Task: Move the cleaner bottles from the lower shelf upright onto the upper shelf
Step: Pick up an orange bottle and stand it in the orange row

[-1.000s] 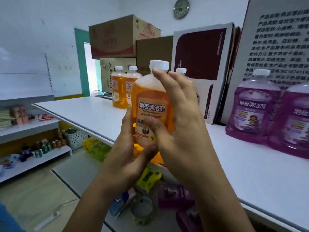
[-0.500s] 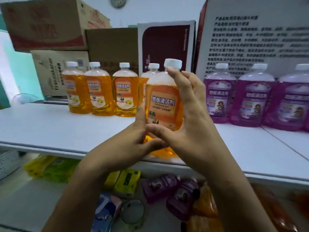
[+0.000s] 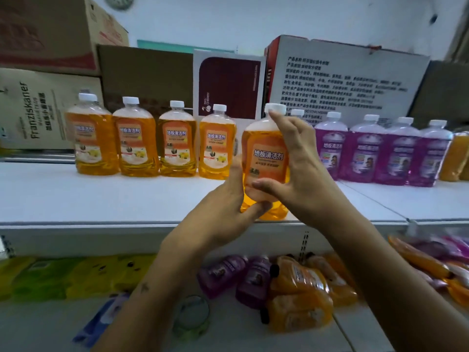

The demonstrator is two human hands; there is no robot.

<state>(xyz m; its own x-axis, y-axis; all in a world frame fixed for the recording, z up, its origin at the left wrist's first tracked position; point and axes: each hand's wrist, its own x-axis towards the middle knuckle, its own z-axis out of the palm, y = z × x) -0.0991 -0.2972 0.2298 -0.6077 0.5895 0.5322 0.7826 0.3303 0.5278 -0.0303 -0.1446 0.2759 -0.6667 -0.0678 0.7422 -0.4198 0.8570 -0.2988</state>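
- An orange cleaner bottle (image 3: 266,158) stands upright at centre frame, held by both hands over the front part of the upper shelf (image 3: 101,199); whether its base touches the shelf cannot be told, as the hands hide it.
- Left hand (image 3: 228,207): fingers and thumb curled round the bottle's lower body.
- Right hand (image 3: 299,174): fingers wrapped over the shoulder up to the white cap, thumb pressed across the label's lower edge.
- Four orange bottles (image 3: 177,141) stand upright in a row at centre left of the frame, at the back of the upper shelf.
- A row of purple bottles (image 3: 380,151) stands upright at right of the frame, on the same shelf.
- On the lower shelf (image 3: 291,344), at the bottom of the frame, lie purple bottles (image 3: 238,273) and orange bottles (image 3: 299,295) on their sides, blurred.
- Cardboard boxes (image 3: 50,72) are stacked behind the upright rows, at upper left.
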